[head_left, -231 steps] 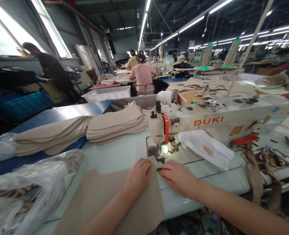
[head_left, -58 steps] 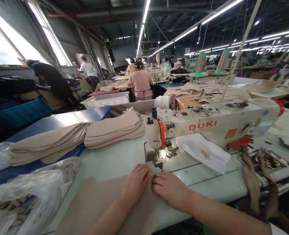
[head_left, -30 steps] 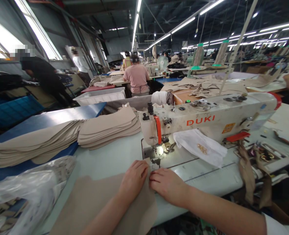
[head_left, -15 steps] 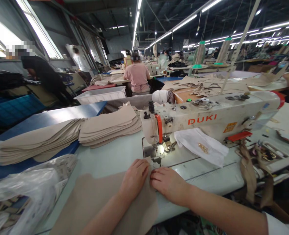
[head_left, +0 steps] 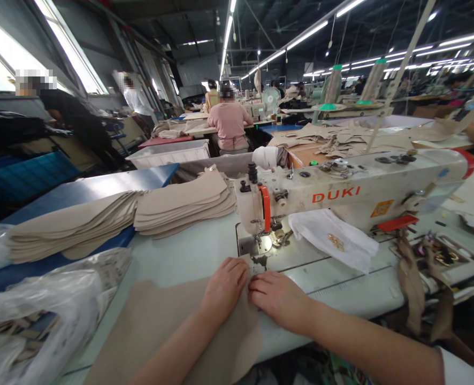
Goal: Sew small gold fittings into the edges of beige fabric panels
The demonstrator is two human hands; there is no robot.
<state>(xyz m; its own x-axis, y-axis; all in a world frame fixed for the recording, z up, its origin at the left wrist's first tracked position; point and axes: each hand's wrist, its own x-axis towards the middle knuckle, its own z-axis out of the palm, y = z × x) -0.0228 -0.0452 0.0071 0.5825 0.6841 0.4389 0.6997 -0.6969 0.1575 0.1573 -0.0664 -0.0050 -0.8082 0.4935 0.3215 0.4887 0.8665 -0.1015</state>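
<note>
A tan fabric panel (head_left: pixel 152 321) lies on the pale sewing table (head_left: pixel 197 248) in front of me. My left hand (head_left: pixel 224 289) rests on the panel's far right corner, fingers curled down onto it. My right hand (head_left: pixel 279 297) lies beside it at the panel's right edge, fingers flat and pressed on the cloth. Both hands sit just in front of the needle and presser foot (head_left: pixel 263 246) of a white DUKI sewing machine (head_left: pixel 353 195). The panel's far corner reaches towards the needle plate.
Two stacks of tan cut pieces (head_left: pixel 184 206) (head_left: pixel 72 227) lie at the left back. A plastic bag (head_left: pixel 48 310) sits at the near left. A white cloth (head_left: pixel 333 240) with gold bits lies under the machine arm. Other workers sit at benches beyond.
Since the oldest frame my right hand has slid left until it touches my left hand at the panel's edge. Over the last second both hands stay in place; only the view shifts slightly.
</note>
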